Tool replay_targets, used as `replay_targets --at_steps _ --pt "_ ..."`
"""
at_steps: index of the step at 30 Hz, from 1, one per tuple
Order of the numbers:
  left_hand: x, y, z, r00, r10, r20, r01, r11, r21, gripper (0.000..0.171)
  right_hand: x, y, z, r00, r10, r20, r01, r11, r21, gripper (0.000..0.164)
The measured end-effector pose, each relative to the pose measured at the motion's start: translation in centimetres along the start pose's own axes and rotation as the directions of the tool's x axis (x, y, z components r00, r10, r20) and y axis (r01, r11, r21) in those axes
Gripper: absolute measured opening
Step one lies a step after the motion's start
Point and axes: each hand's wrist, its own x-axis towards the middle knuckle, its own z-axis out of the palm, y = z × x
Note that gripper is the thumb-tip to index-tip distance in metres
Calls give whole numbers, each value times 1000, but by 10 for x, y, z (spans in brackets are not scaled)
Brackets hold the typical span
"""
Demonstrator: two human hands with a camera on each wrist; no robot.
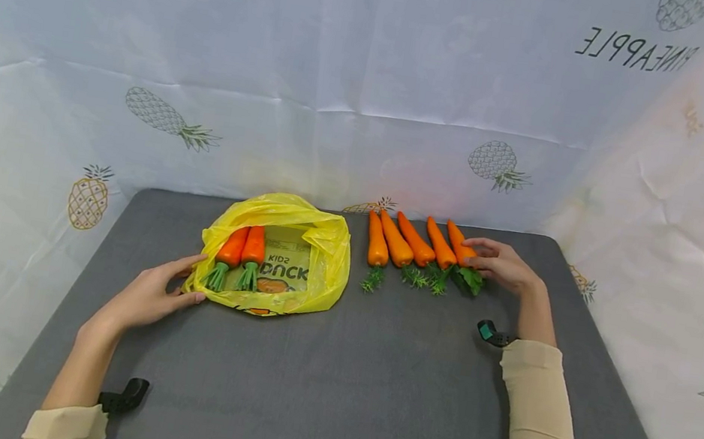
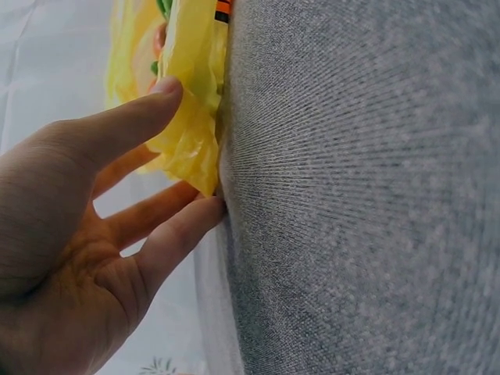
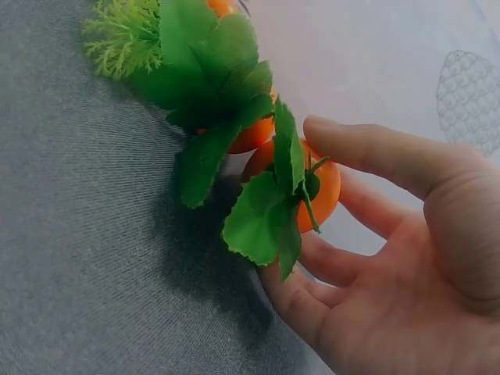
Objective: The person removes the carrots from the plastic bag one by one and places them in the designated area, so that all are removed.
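Observation:
A yellow plastic bag point(image 1: 328, 265) lies on the left of the table with its mouth spread wide. Inside it two orange carrots point(image 1: 255, 244) with green stubs rest side by side. My left hand point(image 1: 142, 298) holds the bag's left rim, thumb in front and fingers behind, as the left wrist view also shows. To the right of the bag, several carrots point(image 1: 413, 240) with leafy tops lie in a slanting row. The rightmost carrot point(image 3: 326, 195), broad-leafed, is between the thumb and fingers of my right hand point(image 1: 507, 265); its tip points away from me.
A dark grey cloth covers the table point(image 1: 325, 398). White curtain point(image 1: 362, 62) printed with pineapples hangs behind and at both sides. Printed cardboard or lining point(image 1: 287, 255) shows inside the bag. Black wrist devices point(image 1: 124, 396) sit on both forearms.

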Motion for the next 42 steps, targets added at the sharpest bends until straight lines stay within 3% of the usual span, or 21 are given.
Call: replay_targets --at_steps 13,29,42 --pt "-1 1 0 1000 7 1 -7 1000 5 75 2 -2 5 999 -7 -32 5 996 -85 61" --pt "-1 1 0 1000 -6 4 6 1000 6 76 -1 -1 8 999 -10 -37 7 997 -74 61" --pt "0 1 0 1000 -14 7 14 1000 5 76 -13 -26 10 993 -59 -100 46 991 -123 59"
